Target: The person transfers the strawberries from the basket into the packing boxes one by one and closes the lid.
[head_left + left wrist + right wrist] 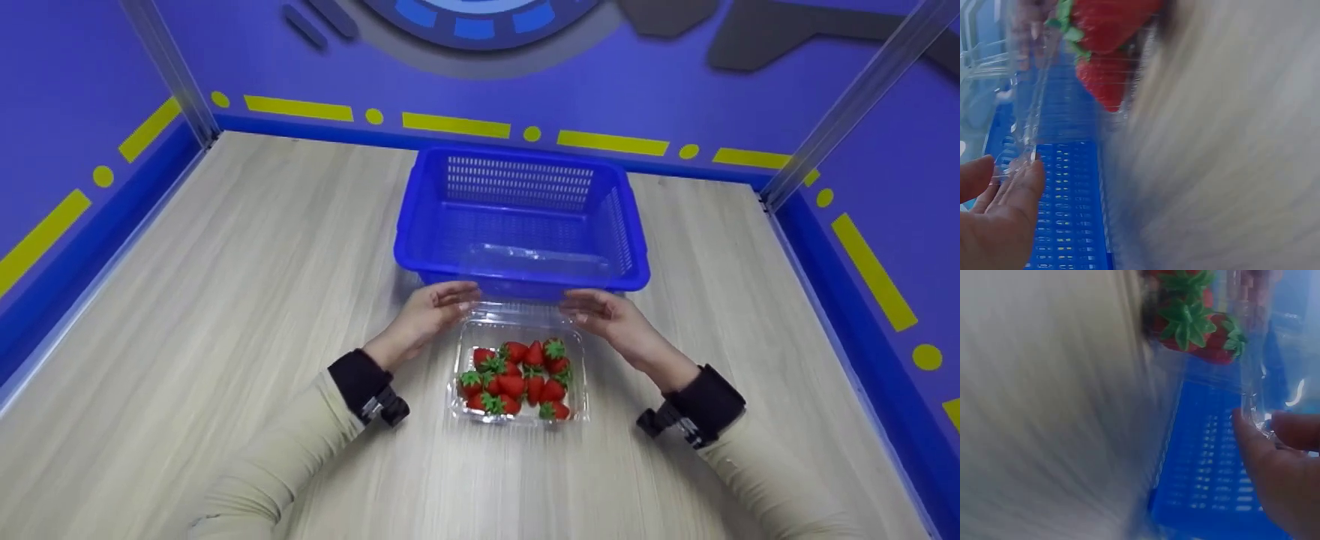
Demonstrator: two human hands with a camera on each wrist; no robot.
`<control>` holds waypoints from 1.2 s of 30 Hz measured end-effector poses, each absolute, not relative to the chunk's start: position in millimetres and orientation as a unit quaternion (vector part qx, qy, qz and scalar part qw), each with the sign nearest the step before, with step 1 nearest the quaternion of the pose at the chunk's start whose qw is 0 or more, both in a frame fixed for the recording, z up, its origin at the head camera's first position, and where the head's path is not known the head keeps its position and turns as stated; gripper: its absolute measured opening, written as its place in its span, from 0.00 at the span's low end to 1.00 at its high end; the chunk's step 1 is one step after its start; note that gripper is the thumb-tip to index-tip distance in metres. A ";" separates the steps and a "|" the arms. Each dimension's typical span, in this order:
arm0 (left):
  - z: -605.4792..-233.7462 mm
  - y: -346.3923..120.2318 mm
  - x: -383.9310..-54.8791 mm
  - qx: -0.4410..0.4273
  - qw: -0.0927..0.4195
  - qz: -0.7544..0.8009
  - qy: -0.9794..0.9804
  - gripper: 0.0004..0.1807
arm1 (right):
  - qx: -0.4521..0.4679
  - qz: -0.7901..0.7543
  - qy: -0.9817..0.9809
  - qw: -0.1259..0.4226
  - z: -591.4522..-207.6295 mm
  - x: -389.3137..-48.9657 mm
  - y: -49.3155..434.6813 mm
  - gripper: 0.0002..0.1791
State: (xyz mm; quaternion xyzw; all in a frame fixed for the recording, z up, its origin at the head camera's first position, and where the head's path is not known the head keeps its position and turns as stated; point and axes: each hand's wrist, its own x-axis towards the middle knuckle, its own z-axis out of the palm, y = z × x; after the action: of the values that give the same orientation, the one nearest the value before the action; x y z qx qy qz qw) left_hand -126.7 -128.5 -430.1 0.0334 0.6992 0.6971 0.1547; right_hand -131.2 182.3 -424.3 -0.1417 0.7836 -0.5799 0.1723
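Observation:
A clear plastic clamshell box [517, 325] sits on the table with its lid [536, 255] raised and tipped back over the front of a blue basket. Several red strawberries [511, 386] with green leaves lie in the box. My left hand [427, 322] is at the lid's left side near the hinge; in the left wrist view its thumb and fingers pinch a clear plastic corner. On the opposite side, my right hand [619, 326] pinches the matching corner between thumb and index finger, as the right wrist view shows.
The blue slotted basket [431, 270] stands right behind the box, close to the back wall [637, 97]. Blue side walls with yellow marks border the light wooden table [247, 270]. Cameras are strapped to both wrists.

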 end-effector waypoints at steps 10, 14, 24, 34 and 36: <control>-428.2 -134.0 -129.1 0.142 0.103 0.640 0.748 0.27 | -0.131 -0.574 0.786 0.189 -433.0 -132.3 188.3 0.31; -423.4 -133.3 -122.2 0.174 0.081 0.622 0.759 0.27 | -0.120 -0.573 0.787 0.195 -432.8 -126.7 189.0 0.33; -414.8 -134.1 -106.1 0.191 0.047 0.572 0.796 0.28 | -0.134 -0.559 0.816 0.069 -427.4 -105.6 186.7 0.25; -418.2 -161.3 -76.1 0.080 0.125 0.600 0.786 0.29 | -0.204 -0.510 0.833 -0.075 -414.2 -85.2 180.3 0.21; -418.5 -171.0 -68.9 0.062 0.164 0.612 0.772 0.27 | -0.222 -0.487 0.840 -0.091 -411.0 -82.8 180.9 0.22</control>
State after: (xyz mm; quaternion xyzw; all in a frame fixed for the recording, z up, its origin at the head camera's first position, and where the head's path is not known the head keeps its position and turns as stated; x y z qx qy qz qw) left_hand -68.9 -171.0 -418.5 0.0617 0.7716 0.6115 0.1637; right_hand -82.8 180.9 -411.0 -0.2216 0.8398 -0.4872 -0.0906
